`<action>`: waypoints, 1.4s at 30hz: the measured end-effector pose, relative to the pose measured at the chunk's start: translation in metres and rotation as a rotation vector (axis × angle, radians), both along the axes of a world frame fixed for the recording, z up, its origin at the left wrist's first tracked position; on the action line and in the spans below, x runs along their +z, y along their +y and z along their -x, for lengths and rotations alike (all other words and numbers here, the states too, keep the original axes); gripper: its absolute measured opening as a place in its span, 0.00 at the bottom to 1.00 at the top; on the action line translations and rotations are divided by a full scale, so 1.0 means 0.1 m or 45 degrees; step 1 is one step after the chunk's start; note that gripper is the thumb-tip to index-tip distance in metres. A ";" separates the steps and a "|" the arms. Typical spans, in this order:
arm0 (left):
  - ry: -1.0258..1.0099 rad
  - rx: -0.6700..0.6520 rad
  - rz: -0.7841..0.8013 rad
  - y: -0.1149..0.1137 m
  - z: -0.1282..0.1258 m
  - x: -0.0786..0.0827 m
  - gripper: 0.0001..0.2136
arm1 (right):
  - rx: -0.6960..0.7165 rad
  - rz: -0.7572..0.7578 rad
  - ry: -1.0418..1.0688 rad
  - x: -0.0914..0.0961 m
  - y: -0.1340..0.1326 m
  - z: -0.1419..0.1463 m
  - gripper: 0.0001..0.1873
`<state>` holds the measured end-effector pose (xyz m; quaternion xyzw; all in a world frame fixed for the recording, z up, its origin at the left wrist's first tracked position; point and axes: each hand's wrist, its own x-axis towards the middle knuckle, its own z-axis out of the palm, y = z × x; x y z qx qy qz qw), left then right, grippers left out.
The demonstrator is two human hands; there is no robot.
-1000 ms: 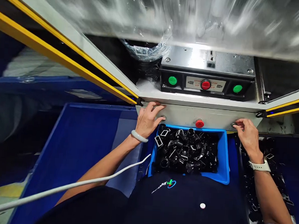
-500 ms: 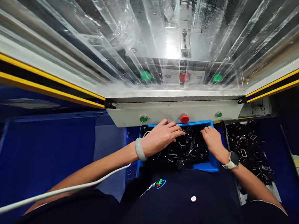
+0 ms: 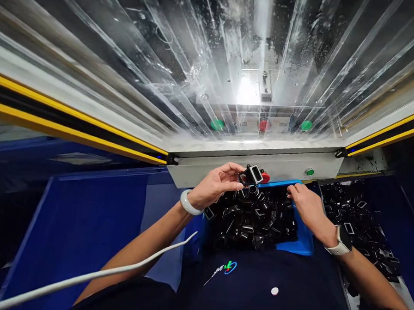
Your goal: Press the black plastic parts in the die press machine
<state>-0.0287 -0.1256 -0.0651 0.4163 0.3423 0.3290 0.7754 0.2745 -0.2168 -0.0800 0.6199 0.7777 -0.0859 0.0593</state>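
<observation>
My left hand (image 3: 216,185) pinches a small black plastic part (image 3: 250,175) with a white-rimmed rectangular opening, lifted just above the blue tray (image 3: 298,243). That tray sits in front of my body and is heaped with several similar black parts (image 3: 252,217). My right hand (image 3: 306,205) rests low over the tray's far right corner, fingers curled down among the parts; what they hold is hidden. A pale bangle is on my left wrist, a watch on my right.
A white machine front panel (image 3: 227,164) carries a green button (image 3: 309,172) and a partly hidden red button (image 3: 265,177). Clear plastic strips (image 3: 204,71) hang above it. A large blue bin (image 3: 86,213) lies left; another bin of black parts (image 3: 359,218) right. Yellow-edged rails (image 3: 73,125) flank the machine.
Both hands left the panel's buttons and dropped into the tray. My left hand has since lifted one black part out of the heap; my right hand shifted toward the tray's right corner.
</observation>
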 end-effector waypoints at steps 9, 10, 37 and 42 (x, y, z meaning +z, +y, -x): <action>0.084 0.031 -0.112 0.01 -0.16 0.04 0.19 | -0.078 -0.341 1.163 0.79 0.32 0.33 0.04; 0.112 0.010 -0.142 0.00 -0.17 0.07 0.19 | -0.070 -0.309 1.184 0.81 0.35 0.38 0.03; 0.759 0.853 -0.906 2.84 -0.42 0.90 0.19 | -0.235 -0.553 0.683 1.66 3.73 0.95 0.28; 1.020 0.792 -1.162 3.35 -0.78 0.98 0.23 | 0.101 -0.642 0.412 1.74 2.52 0.28 0.23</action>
